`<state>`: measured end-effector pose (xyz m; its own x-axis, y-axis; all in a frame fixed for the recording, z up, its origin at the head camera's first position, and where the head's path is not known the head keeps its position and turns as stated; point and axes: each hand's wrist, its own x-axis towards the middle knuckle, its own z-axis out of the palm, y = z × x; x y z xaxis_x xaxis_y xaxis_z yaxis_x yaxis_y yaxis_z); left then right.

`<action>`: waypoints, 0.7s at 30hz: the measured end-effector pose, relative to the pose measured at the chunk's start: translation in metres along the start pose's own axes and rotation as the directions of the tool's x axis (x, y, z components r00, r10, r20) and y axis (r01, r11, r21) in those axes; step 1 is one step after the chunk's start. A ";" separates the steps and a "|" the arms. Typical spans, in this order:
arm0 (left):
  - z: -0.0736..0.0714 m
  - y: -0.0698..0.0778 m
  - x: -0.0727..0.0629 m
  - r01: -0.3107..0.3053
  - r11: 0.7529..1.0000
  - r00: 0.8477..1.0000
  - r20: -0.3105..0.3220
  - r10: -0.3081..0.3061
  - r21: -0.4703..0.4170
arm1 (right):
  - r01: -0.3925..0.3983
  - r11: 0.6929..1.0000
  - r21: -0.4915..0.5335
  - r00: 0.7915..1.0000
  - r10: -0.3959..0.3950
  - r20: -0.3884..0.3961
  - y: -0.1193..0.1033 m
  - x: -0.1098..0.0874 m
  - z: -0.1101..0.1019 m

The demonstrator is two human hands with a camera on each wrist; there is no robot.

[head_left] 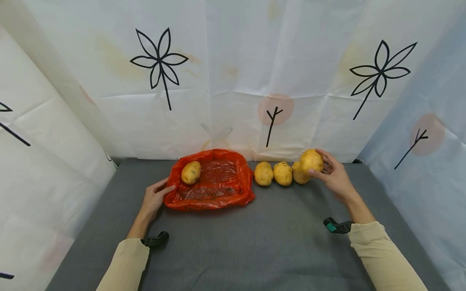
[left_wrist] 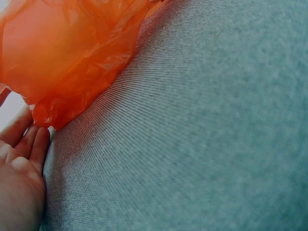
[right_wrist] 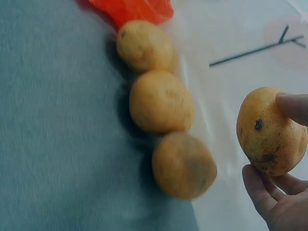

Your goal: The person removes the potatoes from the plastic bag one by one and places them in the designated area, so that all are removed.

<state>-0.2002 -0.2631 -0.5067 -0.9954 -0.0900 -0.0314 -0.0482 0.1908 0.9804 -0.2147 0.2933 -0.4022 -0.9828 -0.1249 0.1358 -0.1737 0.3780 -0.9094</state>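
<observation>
My right hand [head_left: 335, 178] holds a potato [head_left: 311, 160] between thumb and fingers, raised above the table. In the right wrist view dark spots mark this potato [right_wrist: 269, 132]. Three more potatoes [head_left: 282, 173] sit in a row at the back of the table, just left of that hand. A red plastic bag [head_left: 214, 204] lies spread open like a tray, with one potato [head_left: 191, 172] inside at its left. At the bag's left edge my left hand [head_left: 154, 200] pinches the rim. The left wrist view shows its fingers [left_wrist: 38, 147] against the bag's underside.
The table [head_left: 233, 250] has a dark grey cloth. White fabric [head_left: 233, 60] with printed plants hangs right behind the bag and the potatoes, and also on both sides. Each wrist wears a black band, the right one [head_left: 337, 226] with a green patch.
</observation>
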 end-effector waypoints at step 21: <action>0.000 0.001 0.000 0.010 1.000 1.000 -0.005 -0.010 0.003 | -0.227 0.974 -0.015 0.973 0.226 -0.050 0.061 0.008 -0.031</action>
<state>-0.2007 -0.2629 -0.5055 -0.9945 -0.0965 -0.0404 -0.0585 0.1931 0.9794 -0.2348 0.3441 -0.4446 -0.9985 0.0094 -0.0537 0.0529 0.4098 -0.9107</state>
